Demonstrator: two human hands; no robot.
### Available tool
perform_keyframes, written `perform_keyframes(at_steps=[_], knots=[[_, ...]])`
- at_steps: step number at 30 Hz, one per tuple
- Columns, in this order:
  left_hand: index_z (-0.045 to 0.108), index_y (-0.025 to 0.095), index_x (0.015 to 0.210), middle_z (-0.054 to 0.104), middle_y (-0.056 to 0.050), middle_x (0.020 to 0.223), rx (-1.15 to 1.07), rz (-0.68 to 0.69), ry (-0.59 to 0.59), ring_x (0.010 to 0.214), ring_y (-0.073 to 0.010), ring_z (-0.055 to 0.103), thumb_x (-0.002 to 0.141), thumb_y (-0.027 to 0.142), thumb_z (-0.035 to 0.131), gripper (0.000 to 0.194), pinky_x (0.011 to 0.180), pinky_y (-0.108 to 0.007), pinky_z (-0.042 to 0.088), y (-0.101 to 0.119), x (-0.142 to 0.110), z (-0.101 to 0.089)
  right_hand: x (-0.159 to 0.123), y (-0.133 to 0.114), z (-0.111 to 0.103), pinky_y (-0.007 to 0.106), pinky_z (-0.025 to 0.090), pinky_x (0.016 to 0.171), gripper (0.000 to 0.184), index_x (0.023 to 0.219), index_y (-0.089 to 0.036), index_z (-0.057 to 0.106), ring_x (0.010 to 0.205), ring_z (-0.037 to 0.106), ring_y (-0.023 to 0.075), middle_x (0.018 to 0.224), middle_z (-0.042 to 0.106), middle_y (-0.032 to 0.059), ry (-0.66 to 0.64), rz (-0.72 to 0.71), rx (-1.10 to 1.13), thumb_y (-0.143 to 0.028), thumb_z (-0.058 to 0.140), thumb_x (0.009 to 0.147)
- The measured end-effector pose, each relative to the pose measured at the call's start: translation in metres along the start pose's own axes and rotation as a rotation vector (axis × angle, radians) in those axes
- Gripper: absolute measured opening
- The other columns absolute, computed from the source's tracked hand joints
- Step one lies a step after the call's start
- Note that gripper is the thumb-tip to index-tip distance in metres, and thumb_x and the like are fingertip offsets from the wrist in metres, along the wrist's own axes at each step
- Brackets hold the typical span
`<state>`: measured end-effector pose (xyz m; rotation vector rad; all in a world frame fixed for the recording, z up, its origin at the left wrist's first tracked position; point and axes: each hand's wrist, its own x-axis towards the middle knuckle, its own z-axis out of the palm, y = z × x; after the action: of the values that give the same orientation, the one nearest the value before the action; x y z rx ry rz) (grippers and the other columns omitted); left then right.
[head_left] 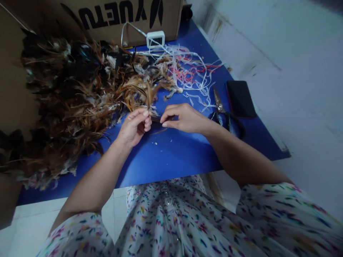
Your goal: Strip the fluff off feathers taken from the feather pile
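My left hand (135, 125) pinches a small brown feather (149, 94) between thumb and forefinger, its plume pointing up and away from me. Just to the right, my right hand (182, 117) has its thumb and fingertips drawn together by the lower end of the feather. Whatever sits between those right fingertips is too small to make out. A thin dark feather strand lies on the blue tabletop (166, 157) below the gap between the hands. Beyond the left hand spreads a large heap of brown and black feathers (88, 89).
A tangle of white and red strings (187, 69) lies at the back right. Scissors (220, 103) with black handles and a dark phone-like case (240, 99) rest near my right forearm. A small white device (155, 39) stands before a cardboard box (120, 21).
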<state>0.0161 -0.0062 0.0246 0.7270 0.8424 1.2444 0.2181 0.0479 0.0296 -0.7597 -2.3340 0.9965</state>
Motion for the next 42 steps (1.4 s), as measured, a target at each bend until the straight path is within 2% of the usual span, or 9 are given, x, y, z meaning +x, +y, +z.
perform_keyframes(at_steps=[5,10,16,20,23,28,31,34,42], knots=[[0.066,0.015,0.071,0.052,0.005,0.055,-0.018,0.019,0.048,0.048,-0.0045,0.047,0.07,0.022,0.083,0.018,0.042,-0.015,0.035,0.0,0.002,-0.003,-0.001,-0.004,-0.001,0.032,0.042,0.085,0.009,0.088,-0.017,0.074,0.093,0.061,0.0195,0.094,0.069,0.006,-0.203,0.032,-0.268,-0.012,0.068,0.083],[0.066,0.015,0.071,0.052,0.005,0.055,-0.028,0.016,0.046,0.048,-0.0046,0.047,0.071,0.021,0.081,0.016,0.042,-0.015,0.036,0.0,0.002,-0.003,-0.001,-0.006,-0.002,0.032,0.041,0.086,0.007,0.084,-0.016,0.071,0.095,0.059,0.0215,0.091,0.067,0.0066,-0.289,0.065,-0.367,-0.01,0.068,0.084],[0.065,0.015,0.072,0.052,0.005,0.056,-0.015,0.018,0.076,0.048,-0.0043,0.047,0.072,0.023,0.082,0.018,0.043,-0.015,0.036,-0.003,0.004,-0.007,0.001,-0.017,0.005,0.033,0.041,0.086,0.014,0.084,-0.013,0.067,0.089,0.057,0.0217,0.09,0.067,0.0103,-0.385,0.121,-0.461,-0.004,0.057,0.088],[0.067,0.015,0.074,0.052,0.005,0.057,-0.007,0.023,0.088,0.048,-0.0043,0.047,0.07,0.024,0.082,0.018,0.043,-0.015,0.036,-0.005,0.006,-0.011,0.001,-0.019,0.006,0.033,0.041,0.088,0.016,0.085,-0.013,0.063,0.087,0.056,0.0218,0.091,0.066,0.0114,-0.397,0.11,-0.512,-0.002,0.052,0.088],[0.066,0.015,0.075,0.052,0.005,0.057,-0.005,0.025,0.115,0.048,-0.0043,0.047,0.07,0.024,0.082,0.019,0.043,-0.016,0.036,-0.005,0.006,-0.012,0.0,-0.016,0.001,0.03,0.04,0.082,0.016,0.081,-0.016,0.06,0.084,0.057,0.0192,0.089,0.067,0.0086,-0.355,0.123,-0.404,-0.004,0.052,0.088],[0.063,0.016,0.075,0.051,0.006,0.056,0.01,0.051,0.171,0.047,-0.0042,0.047,0.069,0.026,0.083,0.022,0.043,-0.016,0.035,-0.005,0.007,-0.011,-0.002,-0.011,-0.013,0.026,0.041,0.07,0.007,0.085,-0.018,0.066,0.07,0.056,0.0122,0.078,0.067,-0.0002,-0.289,0.171,-0.017,-0.019,0.059,0.086],[0.064,0.017,0.075,0.053,0.006,0.056,0.032,0.079,0.196,0.046,-0.0044,0.047,0.068,0.027,0.084,0.023,0.043,-0.016,0.035,-0.007,0.008,-0.011,-0.003,-0.01,-0.016,0.026,0.046,0.068,0.018,0.095,-0.018,0.071,0.071,0.06,0.0122,0.081,0.07,-0.0001,-0.207,0.158,0.263,-0.031,0.068,0.083],[0.066,0.016,0.076,0.055,0.006,0.056,0.069,0.089,0.217,0.046,-0.0043,0.047,0.067,0.028,0.083,0.022,0.044,-0.016,0.036,-0.008,0.007,-0.01,-0.002,-0.01,-0.016,0.025,0.049,0.063,0.025,0.1,-0.018,0.073,0.067,0.062,0.0114,0.079,0.07,-0.0004,-0.159,0.13,0.436,-0.034,0.074,0.081],[0.067,0.016,0.075,0.056,0.005,0.057,0.149,0.092,0.212,0.047,-0.0046,0.047,0.066,0.03,0.081,0.022,0.044,-0.017,0.036,-0.011,0.004,-0.005,0.001,-0.014,-0.006,0.022,0.051,0.059,0.023,0.082,-0.016,0.071,0.059,0.061,0.0081,0.067,0.067,-0.0029,0.023,0.21,0.7,-0.033,0.084,0.075]])
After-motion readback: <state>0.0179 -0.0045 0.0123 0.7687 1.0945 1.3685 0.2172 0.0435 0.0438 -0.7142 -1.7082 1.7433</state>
